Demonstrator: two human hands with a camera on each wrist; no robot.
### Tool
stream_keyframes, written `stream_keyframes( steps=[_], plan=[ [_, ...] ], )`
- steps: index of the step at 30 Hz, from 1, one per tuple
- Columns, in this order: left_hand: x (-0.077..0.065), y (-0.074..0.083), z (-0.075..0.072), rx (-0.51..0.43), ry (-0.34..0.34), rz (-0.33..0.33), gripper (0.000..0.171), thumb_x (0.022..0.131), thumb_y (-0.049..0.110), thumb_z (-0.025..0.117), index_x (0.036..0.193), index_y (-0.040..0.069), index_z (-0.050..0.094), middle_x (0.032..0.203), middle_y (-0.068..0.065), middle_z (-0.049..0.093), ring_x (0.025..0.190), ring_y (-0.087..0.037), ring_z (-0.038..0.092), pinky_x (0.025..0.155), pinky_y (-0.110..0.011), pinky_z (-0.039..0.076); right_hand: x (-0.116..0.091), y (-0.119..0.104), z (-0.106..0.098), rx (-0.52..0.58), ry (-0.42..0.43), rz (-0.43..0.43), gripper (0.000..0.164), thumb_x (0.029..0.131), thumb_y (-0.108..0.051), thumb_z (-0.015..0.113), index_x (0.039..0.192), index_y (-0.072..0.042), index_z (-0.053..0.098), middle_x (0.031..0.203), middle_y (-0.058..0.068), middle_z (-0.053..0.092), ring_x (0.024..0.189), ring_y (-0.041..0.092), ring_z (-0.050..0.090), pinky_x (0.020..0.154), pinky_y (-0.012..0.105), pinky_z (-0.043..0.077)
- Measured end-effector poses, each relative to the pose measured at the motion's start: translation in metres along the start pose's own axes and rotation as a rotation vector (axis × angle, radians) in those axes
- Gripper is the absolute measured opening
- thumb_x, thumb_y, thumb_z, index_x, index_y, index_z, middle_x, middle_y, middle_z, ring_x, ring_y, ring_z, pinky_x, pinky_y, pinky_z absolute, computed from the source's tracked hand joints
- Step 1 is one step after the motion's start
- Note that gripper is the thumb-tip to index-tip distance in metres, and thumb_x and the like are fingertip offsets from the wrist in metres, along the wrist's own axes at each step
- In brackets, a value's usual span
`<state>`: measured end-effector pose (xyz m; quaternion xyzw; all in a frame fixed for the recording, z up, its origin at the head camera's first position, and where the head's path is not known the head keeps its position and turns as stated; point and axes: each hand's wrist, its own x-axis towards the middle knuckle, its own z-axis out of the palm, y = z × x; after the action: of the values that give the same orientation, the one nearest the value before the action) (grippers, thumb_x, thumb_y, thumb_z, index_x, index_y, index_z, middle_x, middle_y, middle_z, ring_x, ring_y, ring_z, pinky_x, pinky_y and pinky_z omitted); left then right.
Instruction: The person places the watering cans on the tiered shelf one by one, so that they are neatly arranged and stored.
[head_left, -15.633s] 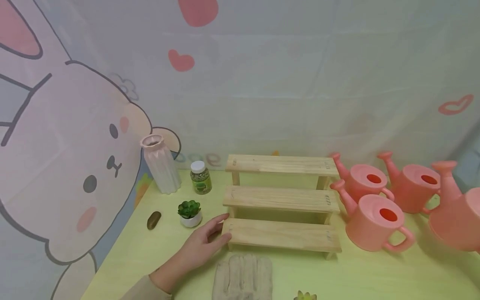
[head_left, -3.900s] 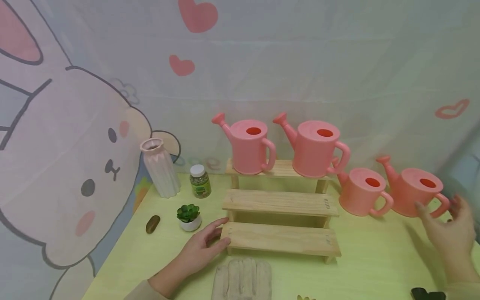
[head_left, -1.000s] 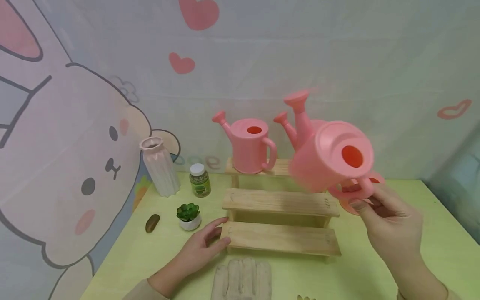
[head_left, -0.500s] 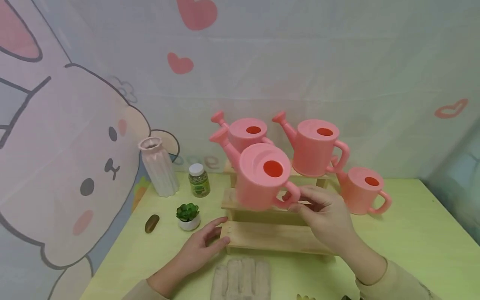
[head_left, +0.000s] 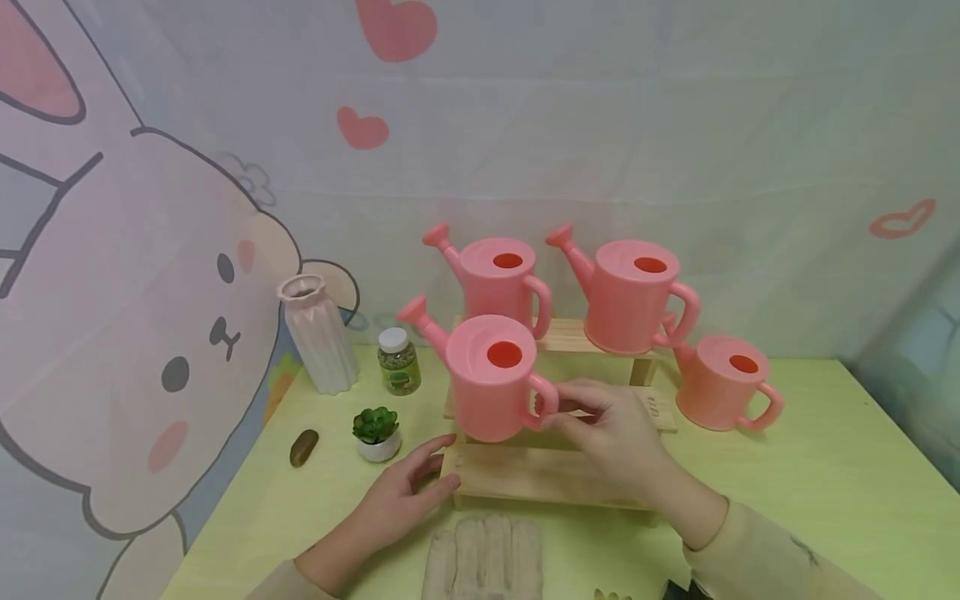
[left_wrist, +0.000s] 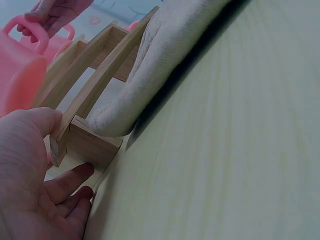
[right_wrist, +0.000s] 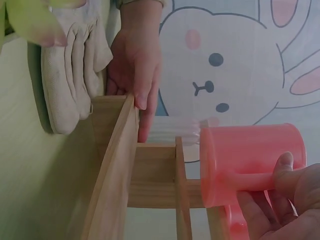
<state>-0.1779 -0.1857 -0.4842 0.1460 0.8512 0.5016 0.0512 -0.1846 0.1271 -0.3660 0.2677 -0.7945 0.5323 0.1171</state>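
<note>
My right hand (head_left: 618, 429) pinches the handle of a pink watering can (head_left: 487, 392), its spout pointing left. The can is nearly upright, close over the left end of the middle step of a three-step wooden plant stand (head_left: 555, 475). In the right wrist view, thumb and fingers close round the can's handle (right_wrist: 250, 181). At the stand's lowest step, my left hand (head_left: 393, 497) holds the left end between thumb and forefinger; in the left wrist view the thumb presses the board's end (left_wrist: 62, 142). Two more pink watering cans, one left (head_left: 495, 279) and one right (head_left: 633, 300), stand on the top step.
Another pink watering can (head_left: 720, 396) stands on the table, right of the stand. To the left are a pale vase (head_left: 322, 342), a white-capped jar (head_left: 400, 371), a potted succulent (head_left: 377, 437) and a brown pebble-like object (head_left: 303, 447). Beige gloves (head_left: 483, 558) lie in front.
Two cans have gone onto the top step. The right hand has taken a third from the table, carried it left, then lowered and straightened it over the middle step. The left hand has stayed put.
</note>
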Motion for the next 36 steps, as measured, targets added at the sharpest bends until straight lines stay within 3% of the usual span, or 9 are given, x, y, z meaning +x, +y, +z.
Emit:
stream_keyframes(
  steps=[7, 15, 19, 36],
  plan=[
    [0.0006, 0.0003, 0.001, -0.026, -0.013, -0.001, 0.057, 0.098, 0.043, 0.068, 0.15, 0.036, 0.047, 0.135, -0.003, 0.069, 0.131, -0.018, 0.063, 0.112, -0.032, 0.043, 0.0034, 0.0055, 0.0023, 0.021, -0.02, 0.07, 0.027, 0.084, -0.011, 0.084, 0.108, -0.022, 0.079, 0.104, 0.004, 0.079, 0.092, 0.006, 0.074, 0.082, 0.025, 0.061],
    [0.0015, -0.0022, 0.001, -0.039, -0.009, -0.01, 0.056, 0.097, 0.044, 0.068, 0.148, 0.039, 0.047, 0.137, -0.004, 0.068, 0.132, -0.019, 0.062, 0.112, -0.04, 0.044, 0.0071, 0.0087, 0.0031, 0.0, -0.028, 0.135, 0.027, 0.085, -0.015, 0.084, 0.111, -0.019, 0.079, 0.104, -0.004, 0.079, 0.095, 0.007, 0.074, 0.084, 0.023, 0.06],
    [0.0007, -0.0034, 0.0021, -0.028, 0.001, -0.013, 0.056, 0.097, 0.045, 0.069, 0.148, 0.039, 0.048, 0.136, -0.004, 0.069, 0.131, -0.019, 0.062, 0.111, -0.038, 0.045, 0.0089, 0.0099, 0.0046, 0.004, -0.038, 0.167, 0.027, 0.086, -0.016, 0.083, 0.112, -0.019, 0.079, 0.106, -0.003, 0.079, 0.095, 0.008, 0.074, 0.084, 0.023, 0.06],
    [0.0007, 0.0, 0.0016, -0.036, 0.007, -0.022, 0.056, 0.096, 0.045, 0.07, 0.148, 0.038, 0.048, 0.134, -0.003, 0.07, 0.13, -0.018, 0.063, 0.11, -0.031, 0.045, 0.0097, 0.0059, 0.0098, 0.058, -0.044, 0.198, 0.028, 0.087, -0.013, 0.082, 0.114, -0.017, 0.076, 0.106, 0.005, 0.079, 0.097, 0.012, 0.074, 0.087, 0.023, 0.059]
  ],
)
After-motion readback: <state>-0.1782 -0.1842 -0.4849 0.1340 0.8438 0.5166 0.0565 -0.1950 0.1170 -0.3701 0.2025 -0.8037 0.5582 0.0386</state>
